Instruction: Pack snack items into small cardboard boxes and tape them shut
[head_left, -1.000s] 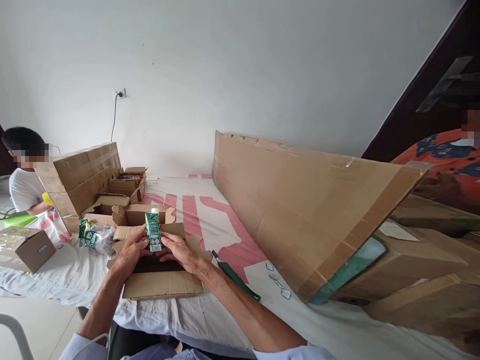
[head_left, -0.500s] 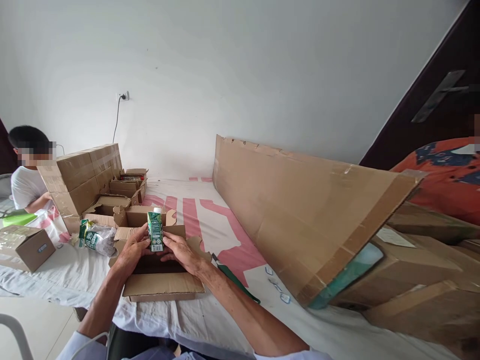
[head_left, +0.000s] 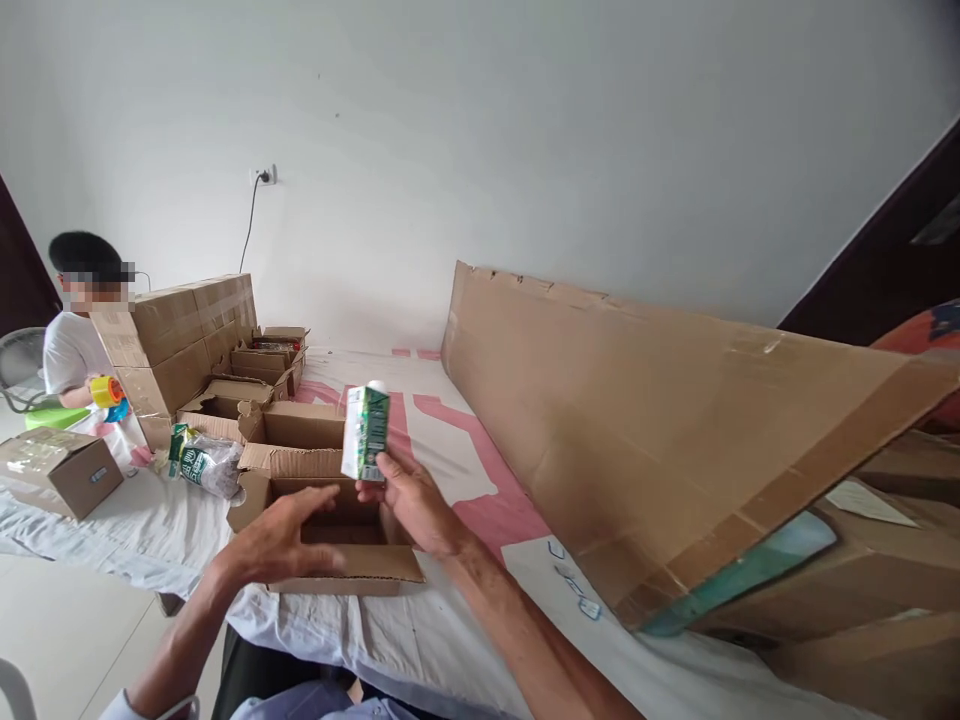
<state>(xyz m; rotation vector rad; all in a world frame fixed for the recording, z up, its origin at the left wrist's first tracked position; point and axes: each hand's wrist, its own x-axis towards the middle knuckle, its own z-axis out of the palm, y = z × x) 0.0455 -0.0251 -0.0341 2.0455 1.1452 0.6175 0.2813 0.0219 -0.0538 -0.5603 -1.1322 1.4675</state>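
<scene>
Green carton (head_left: pixel 366 434) in right hand (head_left: pixel 409 500) above open box (head_left: pixel 330 520)

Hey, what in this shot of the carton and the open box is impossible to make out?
- Print on the green and white carton: too small and blurred in the head view.
- Floor of the open cardboard box: in shadow, partly behind the left hand.
- Right hand fingers: partly hidden behind the carton.
- Plastic bag contents: blurred.

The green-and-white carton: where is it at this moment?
The green-and-white carton is upright in the right hand, raised above the open cardboard box, left of centre in the head view.
</scene>
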